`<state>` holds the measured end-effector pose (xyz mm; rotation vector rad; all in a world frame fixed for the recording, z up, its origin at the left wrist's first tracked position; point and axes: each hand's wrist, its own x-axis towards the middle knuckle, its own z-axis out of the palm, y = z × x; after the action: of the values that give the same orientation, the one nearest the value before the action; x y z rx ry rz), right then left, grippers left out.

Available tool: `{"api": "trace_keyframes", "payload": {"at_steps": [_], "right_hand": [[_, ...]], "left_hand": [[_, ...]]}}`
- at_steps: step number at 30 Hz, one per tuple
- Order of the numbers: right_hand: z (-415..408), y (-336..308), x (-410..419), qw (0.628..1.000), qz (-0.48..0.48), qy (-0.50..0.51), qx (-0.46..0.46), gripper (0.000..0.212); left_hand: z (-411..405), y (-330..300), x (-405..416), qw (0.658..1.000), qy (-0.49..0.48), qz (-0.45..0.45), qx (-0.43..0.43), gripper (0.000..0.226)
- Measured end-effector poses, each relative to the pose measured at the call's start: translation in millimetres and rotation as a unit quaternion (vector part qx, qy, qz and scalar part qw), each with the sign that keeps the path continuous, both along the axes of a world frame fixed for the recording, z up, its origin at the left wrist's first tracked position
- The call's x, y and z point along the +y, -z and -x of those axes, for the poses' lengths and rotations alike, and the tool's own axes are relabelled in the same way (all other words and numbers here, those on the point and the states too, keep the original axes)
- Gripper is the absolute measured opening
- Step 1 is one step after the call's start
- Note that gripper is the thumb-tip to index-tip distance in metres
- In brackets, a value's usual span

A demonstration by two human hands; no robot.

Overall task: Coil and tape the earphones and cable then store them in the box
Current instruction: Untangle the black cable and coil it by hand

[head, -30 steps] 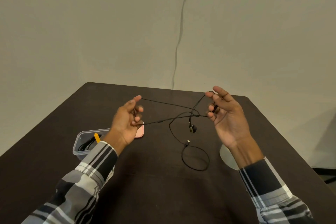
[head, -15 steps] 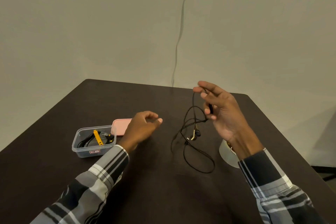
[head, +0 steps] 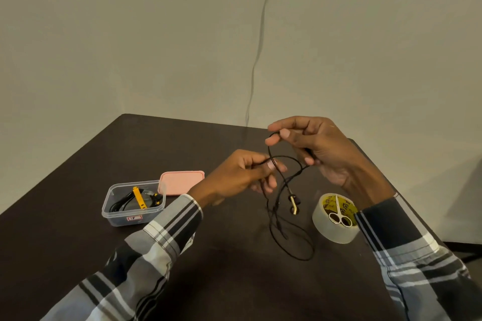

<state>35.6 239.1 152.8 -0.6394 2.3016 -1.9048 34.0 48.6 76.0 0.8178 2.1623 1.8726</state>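
- Currently held above mid-worktop (head: 78, 255): earphones (head: 294, 203), black cord, part-looped between both hands; earbuds and slack dangling to a loose loop lying on the surface at 6 o'clock of the hands.
- Left hand (head: 242, 174): fingers curled, pinching the cord between thumb and forefinger.
- Right hand (head: 320, 151): thumb and forefinger pinching the top of the loop, lower fingers curled round another strand.
- Box (head: 133, 202): clear plastic, open, at 9 o'clock of the hands; already containing a dark cable with a yellow band. Pink lid (head: 181, 182) lying flat, touching the box's 2 o'clock corner.
- Tape roll (head: 335, 219): at 4 o'clock of the hands, small scissors (head: 339, 212) resting across its core.
- Stage, as judged: coiling under way, taping and storing not yet done.
- Risks, as judged: dangling earbuds snagging the loops and knotting; trailing slack dragging on the worktop and twisting; loosened pinch letting the coil spring open before tape is applied.
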Motion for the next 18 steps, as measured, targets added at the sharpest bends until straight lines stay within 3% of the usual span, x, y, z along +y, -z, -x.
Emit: {"api": "trace_keyframes", "payload": {"at_steps": [5, 11, 18], "right_hand": [[-1.6, -6.6, 1.3, 0.999, -0.032, -0.004, -0.009, 0.026], [-3.3, -12.9, -2.3, 0.987, -0.159, 0.007, 0.023, 0.018], [-2.5, -16.7, -0.2, 0.928, -0.338, 0.026, 0.153, 0.008]], "left_hand": [[-4.3, -1.6, -4.3, 0.996, 0.050, -0.043, -0.056, 0.033], [-5.9, -5.1, -1.8, 0.998, -0.020, -0.052, -0.033, 0.031], [0.0, -4.7, -3.9, 0.986, -0.128, -0.081, -0.063, 0.033]]}}
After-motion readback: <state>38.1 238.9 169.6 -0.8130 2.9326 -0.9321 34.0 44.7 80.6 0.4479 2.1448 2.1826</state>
